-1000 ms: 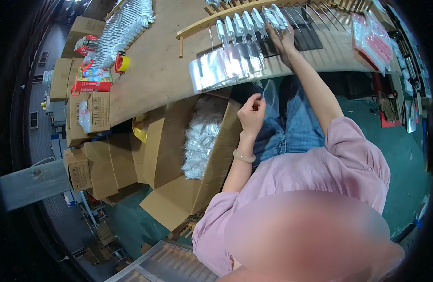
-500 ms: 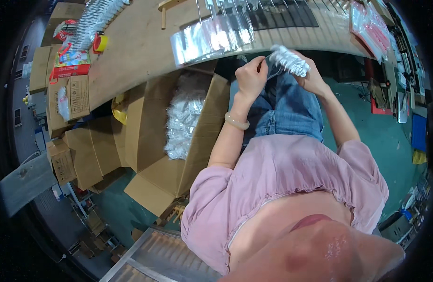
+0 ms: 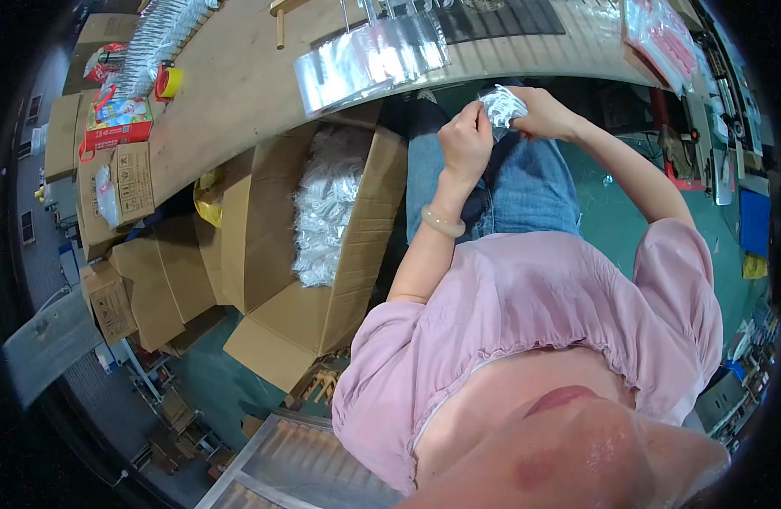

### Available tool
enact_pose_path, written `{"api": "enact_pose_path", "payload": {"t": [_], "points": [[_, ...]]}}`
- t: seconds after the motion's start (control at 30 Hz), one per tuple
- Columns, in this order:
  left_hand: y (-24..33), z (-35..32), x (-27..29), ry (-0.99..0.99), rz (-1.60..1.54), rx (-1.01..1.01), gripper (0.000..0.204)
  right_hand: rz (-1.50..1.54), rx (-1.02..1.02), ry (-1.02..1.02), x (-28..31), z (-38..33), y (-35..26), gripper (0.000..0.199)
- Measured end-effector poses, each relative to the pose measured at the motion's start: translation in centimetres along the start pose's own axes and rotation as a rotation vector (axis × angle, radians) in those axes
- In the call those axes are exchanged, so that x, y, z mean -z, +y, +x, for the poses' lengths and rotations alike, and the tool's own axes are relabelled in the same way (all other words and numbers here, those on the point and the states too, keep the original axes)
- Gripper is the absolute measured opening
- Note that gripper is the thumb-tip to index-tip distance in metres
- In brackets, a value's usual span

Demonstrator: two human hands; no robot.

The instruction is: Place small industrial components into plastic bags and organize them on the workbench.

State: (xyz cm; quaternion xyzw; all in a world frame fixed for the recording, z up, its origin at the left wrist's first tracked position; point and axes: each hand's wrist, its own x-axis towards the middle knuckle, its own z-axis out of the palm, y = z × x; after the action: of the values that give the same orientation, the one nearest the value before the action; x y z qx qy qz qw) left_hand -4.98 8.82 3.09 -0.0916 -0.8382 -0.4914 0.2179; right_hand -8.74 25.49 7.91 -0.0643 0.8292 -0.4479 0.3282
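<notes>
Just below the table edge, my hands meet around a shiny, silvery-white bundle of thin pieces. My left hand, with a pale bangle at the wrist, is closed in a pinch at the bundle's left side. Curled over the bundle's right side, my right hand grips it with thumb and fingers. What the individual pieces are cannot be made out, and the fingertips are partly hidden behind the bundle. A stack of clear plastic bags lies on the table edge beyond my hands.
Left of my legs stands an open cardboard box holding many clear-wrapped shiny pieces. On the wooden table are a row of metal pieces, yellow tape and a dark mat. Pink-and-clear plastic packets lie far right.
The bundle has turned and moved left, now seen more end-on between my hands. My right hand has come in closer to my left. The whole view has shifted slightly.
</notes>
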Motion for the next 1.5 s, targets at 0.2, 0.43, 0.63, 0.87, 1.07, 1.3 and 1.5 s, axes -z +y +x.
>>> {"api": "enact_pose_path", "payload": {"t": [0.2,0.43,0.63,0.87,1.07,1.3,1.5], "points": [[-0.2,0.1,0.0,0.005,-0.003,0.058,0.012,-0.146,0.088,0.016,0.3,-0.8,-0.7,0.051],[-0.4,0.1,0.1,0.000,-0.033,0.050,0.012,-0.450,0.190,0.023,0.8,-0.8,-1.6,0.053],[0.1,0.2,-0.4,-0.031,-0.042,0.040,0.012,-0.634,0.198,0.070,1.9,-1.3,-1.8,0.048],[-0.2,0.7,-0.1,-0.024,-0.029,0.025,0.012,-0.636,0.270,0.060,3.8,-0.2,-2.4,0.035],[0.0,1.4,1.7,-0.036,-0.063,0.130,0.012,-0.039,0.549,0.814,6.7,8.4,-1.2,0.025],[0.1,1.3,2.3,0.018,-0.014,0.042,0.013,0.460,0.498,0.746,9.5,20.1,-1.5,0.051],[-1.6,1.3,2.9,0.008,-0.003,0.152,0.013,0.231,0.655,0.996,6.3,16.4,-0.3,0.024]]}}
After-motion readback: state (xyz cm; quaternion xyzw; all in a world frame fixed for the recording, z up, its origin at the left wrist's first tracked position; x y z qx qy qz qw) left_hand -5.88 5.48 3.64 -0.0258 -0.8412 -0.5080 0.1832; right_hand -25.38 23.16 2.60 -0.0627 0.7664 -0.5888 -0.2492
